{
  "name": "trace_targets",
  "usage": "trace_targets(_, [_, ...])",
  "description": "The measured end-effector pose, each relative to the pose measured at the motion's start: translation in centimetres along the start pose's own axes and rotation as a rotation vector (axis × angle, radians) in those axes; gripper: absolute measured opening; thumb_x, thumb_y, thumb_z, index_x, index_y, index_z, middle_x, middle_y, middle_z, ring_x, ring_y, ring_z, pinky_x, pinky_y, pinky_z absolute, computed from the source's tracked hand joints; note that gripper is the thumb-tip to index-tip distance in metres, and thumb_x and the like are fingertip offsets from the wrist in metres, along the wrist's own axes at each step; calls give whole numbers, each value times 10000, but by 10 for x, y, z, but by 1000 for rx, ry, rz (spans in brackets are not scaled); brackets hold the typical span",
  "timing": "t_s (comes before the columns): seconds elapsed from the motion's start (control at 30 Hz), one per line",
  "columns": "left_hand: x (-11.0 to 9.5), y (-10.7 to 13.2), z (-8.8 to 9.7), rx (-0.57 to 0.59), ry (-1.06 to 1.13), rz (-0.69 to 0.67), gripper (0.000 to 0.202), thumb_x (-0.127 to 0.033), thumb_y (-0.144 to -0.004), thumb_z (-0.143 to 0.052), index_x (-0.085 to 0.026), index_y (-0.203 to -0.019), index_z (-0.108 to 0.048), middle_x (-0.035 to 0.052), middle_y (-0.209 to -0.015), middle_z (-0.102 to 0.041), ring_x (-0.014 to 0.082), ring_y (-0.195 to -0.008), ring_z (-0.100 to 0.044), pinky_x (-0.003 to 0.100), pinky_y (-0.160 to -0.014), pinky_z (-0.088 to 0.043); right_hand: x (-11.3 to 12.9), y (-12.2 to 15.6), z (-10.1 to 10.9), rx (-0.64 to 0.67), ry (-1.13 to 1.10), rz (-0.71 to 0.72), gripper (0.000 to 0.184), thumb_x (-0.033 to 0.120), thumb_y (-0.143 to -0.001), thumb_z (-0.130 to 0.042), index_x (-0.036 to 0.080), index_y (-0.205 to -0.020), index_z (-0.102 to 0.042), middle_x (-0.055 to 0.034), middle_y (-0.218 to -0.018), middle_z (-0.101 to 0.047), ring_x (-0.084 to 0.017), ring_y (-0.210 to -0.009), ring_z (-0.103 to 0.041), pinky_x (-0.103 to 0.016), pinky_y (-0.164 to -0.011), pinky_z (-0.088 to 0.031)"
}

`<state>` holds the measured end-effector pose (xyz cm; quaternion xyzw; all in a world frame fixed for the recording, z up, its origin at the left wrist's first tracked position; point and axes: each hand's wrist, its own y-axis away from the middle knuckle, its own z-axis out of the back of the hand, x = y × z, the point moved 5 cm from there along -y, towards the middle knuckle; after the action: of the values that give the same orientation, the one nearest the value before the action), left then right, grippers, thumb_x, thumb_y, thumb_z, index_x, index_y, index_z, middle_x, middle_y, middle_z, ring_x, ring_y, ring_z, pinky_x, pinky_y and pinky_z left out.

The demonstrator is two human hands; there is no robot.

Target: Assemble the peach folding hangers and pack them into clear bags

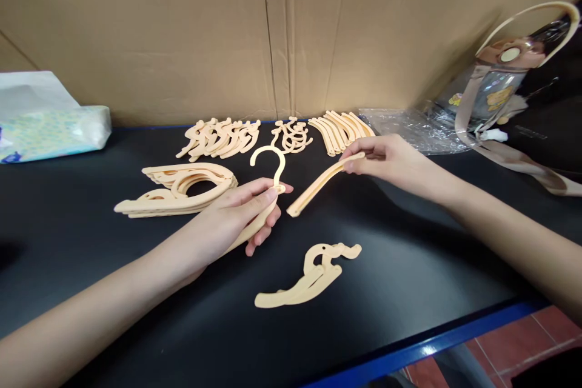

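The left hand (248,203) and the right hand (386,160) are bare, with slim, fairly long fingers (367,144) and narrow, smooth wrists (436,180) (the nails are too small to judge). The left forearm (113,297) is slender, uncovered as far as it shows, and widens gently away from the wrist; the right forearm (504,230) has the same plain, even taper, its outline smooth and bare along its whole visible length.

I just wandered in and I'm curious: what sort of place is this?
Probably a small worktable, at home or in a workshop; I can't tell which. Matching pale curved strips and hooks lie grouped on a black tabletop, with a cardboard-like backdrop behind.
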<state>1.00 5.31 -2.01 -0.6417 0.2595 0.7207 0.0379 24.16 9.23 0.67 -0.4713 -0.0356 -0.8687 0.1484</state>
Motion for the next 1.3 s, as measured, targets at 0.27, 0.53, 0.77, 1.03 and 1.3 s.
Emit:
trace_targets(0.27, [2,0,6,-52,117,61,183,-256,-922,-621,-194,-1070,-710,-15,-782,-665,93,-617,-617,183,-581,-577,1,8,-26,185,-847,-304,187,227,-950,-489,147,-936,-657,-9,-743,-663,-106,-657,-649,-249,-691,-570])
trace_targets(0.53, [0,3,-2,-31,114,66,168,-296,-893,-676,-214,-989,-787,26,-927,-763,103,-726,-652,142,-613,-551,33,40,-51,461,283,195,227,283,-1026,-383,190,-878,-527,20,-749,-578,-100,-610,-527,-243,-583,-391])
trace_targets(0.77, [4,11,-15,167,118,107,306,-458,-891,-674,-267,-1114,-762,5,-694,-736,84,-624,-634,135,-644,-516,40,42,-53,387,563,381,262,223,-1025,-329,198,-824,-497,16,-737,-558,-109,-584,-463,-259,-562,-306])
trace_targets(1.03, [7,11,-17,226,163,144,326,-447,-882,-694,-281,-1158,-743,19,-723,-747,104,-672,-658,173,-686,-515,40,40,-48,386,452,419,289,261,-1022,-401,196,-765,-516,30,-670,-537,-94,-558,-431,-243,-564,-287])
trace_targets(1.3, [7,10,-18,270,173,117,293,-445,-892,-687,-298,-1138,-750,1,-680,-739,95,-681,-664,155,-684,-506,41,38,-48,420,464,433,336,291,-1033,-394,180,-784,-591,11,-696,-571,-101,-598,-491,-241,-599,-308])
